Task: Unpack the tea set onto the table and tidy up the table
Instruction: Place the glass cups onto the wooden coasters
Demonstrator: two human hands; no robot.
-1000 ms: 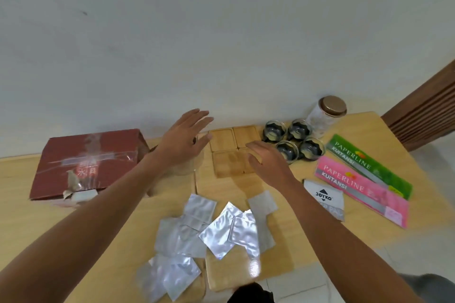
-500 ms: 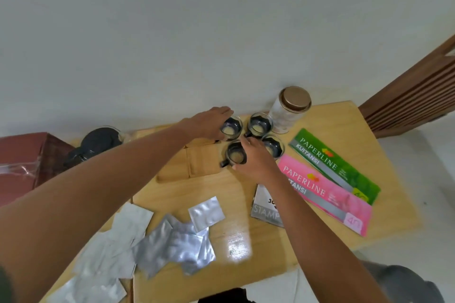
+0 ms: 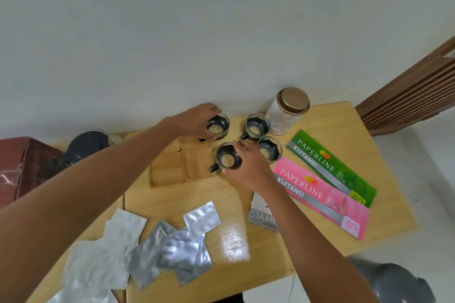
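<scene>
Head view, centre of frame: both hands are on small clear glass cups w/ black bases. Left hand has fingers curled over the rim of the far cup, which sits at the back edge of the square light-wood coasters. Right hand pinches the near cup by its rim, thumb on the near side, fingers over the far side; its black handle pokes lower left, over the corner of the nearest coaster. Can't tell if either cup is lifted or resting.

The key relation: coasters lie just left of the right-hand cup, so likely a short slide that way. Two more cups wait right of centre, nearer the right hand, beside a white jar with a bronze lid.

Lower left: crumpled silver foil pouches litter the wooden table, not yet tidied.
</scene>
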